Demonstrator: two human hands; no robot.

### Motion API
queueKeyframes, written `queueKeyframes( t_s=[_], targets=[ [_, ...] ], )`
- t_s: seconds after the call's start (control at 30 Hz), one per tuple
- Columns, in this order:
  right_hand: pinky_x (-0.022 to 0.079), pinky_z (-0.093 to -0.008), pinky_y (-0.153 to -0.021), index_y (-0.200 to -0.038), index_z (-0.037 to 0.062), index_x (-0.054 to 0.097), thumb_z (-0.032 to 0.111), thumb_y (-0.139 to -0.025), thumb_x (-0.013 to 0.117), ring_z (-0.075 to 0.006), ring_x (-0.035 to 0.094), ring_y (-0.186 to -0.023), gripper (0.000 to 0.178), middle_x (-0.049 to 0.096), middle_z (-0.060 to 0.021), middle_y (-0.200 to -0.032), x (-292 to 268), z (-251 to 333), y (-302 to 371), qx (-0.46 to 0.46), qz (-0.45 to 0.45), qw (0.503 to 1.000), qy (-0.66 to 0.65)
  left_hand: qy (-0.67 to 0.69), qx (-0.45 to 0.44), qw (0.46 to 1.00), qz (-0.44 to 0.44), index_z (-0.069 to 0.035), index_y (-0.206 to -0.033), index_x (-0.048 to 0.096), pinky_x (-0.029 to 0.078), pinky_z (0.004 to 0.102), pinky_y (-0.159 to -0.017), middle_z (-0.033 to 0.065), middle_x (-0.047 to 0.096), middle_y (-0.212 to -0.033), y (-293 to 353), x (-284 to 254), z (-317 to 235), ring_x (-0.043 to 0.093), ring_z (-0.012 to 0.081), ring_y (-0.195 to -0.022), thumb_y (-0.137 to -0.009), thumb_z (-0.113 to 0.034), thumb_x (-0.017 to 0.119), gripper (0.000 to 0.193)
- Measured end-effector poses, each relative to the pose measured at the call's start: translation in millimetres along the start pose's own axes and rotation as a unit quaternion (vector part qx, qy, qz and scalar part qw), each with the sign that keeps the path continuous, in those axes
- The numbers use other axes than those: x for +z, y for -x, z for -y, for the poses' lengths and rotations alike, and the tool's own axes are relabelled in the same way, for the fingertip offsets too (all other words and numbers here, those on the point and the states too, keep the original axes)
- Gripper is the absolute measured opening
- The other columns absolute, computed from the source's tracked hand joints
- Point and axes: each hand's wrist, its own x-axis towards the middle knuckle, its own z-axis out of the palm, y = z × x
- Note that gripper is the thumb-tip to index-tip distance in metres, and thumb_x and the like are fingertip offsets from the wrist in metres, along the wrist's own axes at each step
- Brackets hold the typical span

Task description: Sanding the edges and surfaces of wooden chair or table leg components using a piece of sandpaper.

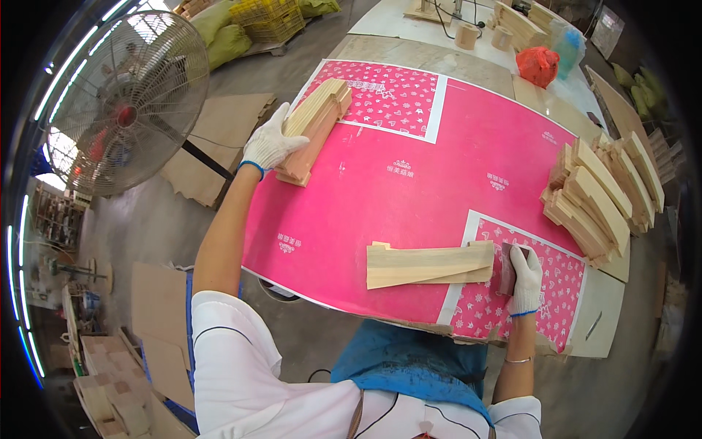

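Observation:
My left hand [271, 143], in a white knit glove with a blue cuff, lies against the left side of a stack of wooden pieces [322, 126]. Its fingers are stretched out and the thumb stands apart, over the stack's edge. My right hand [526, 281], gloved the same way, is closed on a brown sheet of sandpaper [506, 272], partly hidden by the fingers. Just left of the sandpaper, a single pale wooden piece [430, 265] with notched ends lies flat on the pink-covered table [351, 219].
More wooden pieces [592, 197] are piled at the table's right. A red plastic bag [537, 66] and a wooden cup-like ring [466, 36] sit at the far end. A large fan [126, 102] stands beyond the left edge; cardboard [212, 146] lies on the floor.

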Motion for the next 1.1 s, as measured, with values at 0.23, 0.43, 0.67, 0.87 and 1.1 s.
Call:
queueKeyframes(
  t_s=[0.23,0.43,0.67,0.87,1.1],
  targets=[
    [0.048,-0.0254,-0.078,-0.110,0.0012,0.066,0.023,-0.096,0.064,-0.0094,0.058,-0.088,0.026,0.065,-0.0020,-0.097,-4,-4,0,-0.006,-0.040,0.999,-0.029,0.002,0.237,0.961,-0.141,-0.005,-0.139,0.050,0.042,0.0449,-0.105,0.0191,0.060,-0.131,86,30,-79,0.056,0.0367,-0.122,-0.077,-0.036,0.077,0.075],
    [0.048,-0.0259,-0.078,-0.107,0.0010,0.067,0.023,-0.095,0.065,-0.0098,0.058,-0.086,0.025,0.065,-0.0026,-0.097,-3,-8,4,-0.032,-0.034,0.999,0.024,0.012,0.372,0.928,-0.002,-0.004,-0.138,0.047,0.040,0.0443,-0.107,0.0159,0.057,-0.131,201,120,-159,0.052,0.0316,-0.126,-0.075,-0.041,0.077,0.079],
    [0.049,-0.0256,-0.068,-0.108,0.0023,0.069,0.027,-0.093,0.067,-0.0099,0.060,-0.080,0.029,0.067,-0.0028,-0.094,-10,-8,-2,-0.033,-0.043,0.998,0.037,0.032,0.331,0.943,0.023,-0.003,-0.128,0.052,0.043,0.0433,-0.098,0.0148,0.060,-0.119,205,147,-166,0.056,0.0310,-0.116,-0.074,-0.042,0.078,0.072],
    [0.049,-0.0309,-0.080,-0.104,-0.0033,0.069,0.030,-0.088,0.068,-0.0168,0.064,-0.088,0.037,0.072,-0.0128,-0.094,25,13,-34,-0.080,-0.018,0.993,0.086,0.009,0.311,0.950,0.008,-0.006,-0.121,0.059,0.046,0.0447,-0.091,0.0136,0.063,-0.112,207,134,-167,0.059,0.0322,-0.106,-0.072,-0.039,0.080,0.062],
    [0.052,-0.0495,-0.077,-0.103,0.0112,0.065,0.037,-0.092,0.056,-0.0400,0.066,-0.093,0.030,0.069,-0.0211,-0.093,30,-2,-5,-0.141,-0.052,0.894,0.422,-0.021,0.321,0.946,0.030,-0.006,-0.121,0.060,0.046,0.0446,-0.089,0.0121,0.062,-0.109,210,134,-174,0.059,0.0320,-0.103,-0.070,-0.036,0.081,0.063]
  ],
)
